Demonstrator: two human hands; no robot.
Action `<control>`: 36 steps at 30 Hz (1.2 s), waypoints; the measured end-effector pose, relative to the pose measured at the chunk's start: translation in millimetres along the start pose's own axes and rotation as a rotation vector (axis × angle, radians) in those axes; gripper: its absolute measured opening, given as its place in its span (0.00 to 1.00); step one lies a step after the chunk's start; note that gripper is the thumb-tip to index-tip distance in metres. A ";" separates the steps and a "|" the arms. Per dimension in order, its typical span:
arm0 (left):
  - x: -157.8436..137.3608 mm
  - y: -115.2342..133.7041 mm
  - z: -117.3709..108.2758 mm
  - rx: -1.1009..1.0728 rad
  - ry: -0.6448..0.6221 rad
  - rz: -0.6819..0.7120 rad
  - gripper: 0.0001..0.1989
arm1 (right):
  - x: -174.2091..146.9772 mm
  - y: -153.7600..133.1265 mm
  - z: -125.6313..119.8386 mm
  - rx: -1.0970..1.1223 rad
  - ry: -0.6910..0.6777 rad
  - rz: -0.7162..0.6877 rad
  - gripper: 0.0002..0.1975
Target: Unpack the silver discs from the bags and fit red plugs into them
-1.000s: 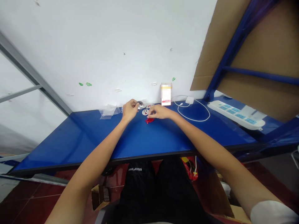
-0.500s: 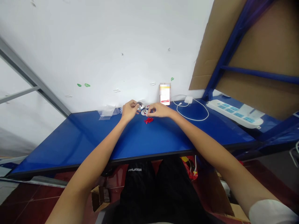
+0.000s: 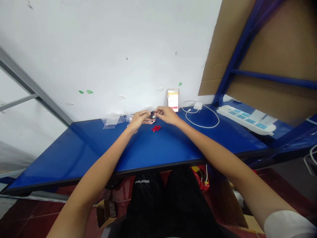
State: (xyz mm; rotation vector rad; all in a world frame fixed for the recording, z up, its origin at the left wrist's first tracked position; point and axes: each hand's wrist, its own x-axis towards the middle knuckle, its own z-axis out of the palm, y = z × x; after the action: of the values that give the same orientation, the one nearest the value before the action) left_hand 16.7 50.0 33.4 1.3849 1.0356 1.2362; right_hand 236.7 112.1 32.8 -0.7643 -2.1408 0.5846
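My left hand [image 3: 140,121] grips a small round metal disc [image 3: 153,115] by its left edge, just above the blue table. Against the right side of the disc, my right hand [image 3: 166,114] has its fingertips pinched together. Whatever those fingertips hold is too small to make out. Under the disc, a pale round edge partly shows near my left fingers. A small heap of red pieces [image 3: 156,128] lies on the table just in front of both hands.
Clear plastic bags [image 3: 112,120] lie left of my hands by the wall. A phone [image 3: 173,100] leans upright on the wall behind my right hand. To the right are a white cable [image 3: 205,127] and a power strip [image 3: 246,120] on the blue table [image 3: 158,152].
My left hand has moved slightly right with the metal disc, now tilted and darker. My right fingers have left the second disc on the table and come up to the held one.
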 end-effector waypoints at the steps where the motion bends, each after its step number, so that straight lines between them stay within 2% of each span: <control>1: 0.3 1.2 -1.4 -0.041 -0.010 -0.004 0.21 | 0.5 -0.4 -1.0 0.041 0.001 -0.004 0.05; 6: 2.0 3.4 -8.8 -0.089 -0.055 0.029 0.23 | 1.3 -8.8 -2.7 0.143 0.029 -0.058 0.07; 13: -2.0 3.7 -7.7 -0.090 -0.128 0.006 0.22 | 2.4 -4.7 -9.1 0.005 0.094 -0.135 0.05; 19: -7.7 13.9 -4.7 -0.011 -0.226 0.053 0.28 | 2.9 -8.6 -22.1 0.055 0.034 -0.235 0.05; 21: -7.4 14.6 -2.6 0.073 -0.195 0.099 0.28 | 3.0 -12.8 -25.2 0.065 0.008 -0.262 0.08; 23: -6.8 12.5 -0.7 0.209 -0.125 0.157 0.26 | 4.0 -13.7 -28.8 0.056 -0.009 -0.272 0.16; 26: -5.0 7.3 2.4 0.439 -0.020 0.234 0.22 | 7.5 -5.0 -36.5 -0.009 0.037 -0.223 0.26; 28: -0.4 4.9 7.5 0.551 -0.010 0.277 0.21 | 10.1 6.3 -42.9 -0.074 0.110 -0.178 0.26; 31: 17.0 3.0 24.8 0.674 -0.101 0.349 0.20 | 11.9 25.9 -52.0 -0.140 0.211 -0.143 0.25; 33: 35.5 1.5 41.7 0.758 -0.197 0.388 0.18 | 10.9 37.0 -56.9 -0.161 0.238 -0.114 0.24; 36: 66.4 -0.5 66.3 0.804 -0.233 0.356 0.14 | 8.0 47.0 -61.9 -0.198 0.245 -0.057 0.23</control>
State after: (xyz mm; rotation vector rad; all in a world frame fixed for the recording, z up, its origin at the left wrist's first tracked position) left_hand 90.6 107.0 43.1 2.3511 1.2089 0.8795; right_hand 296.8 160.7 44.6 -0.8329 -2.0032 0.2371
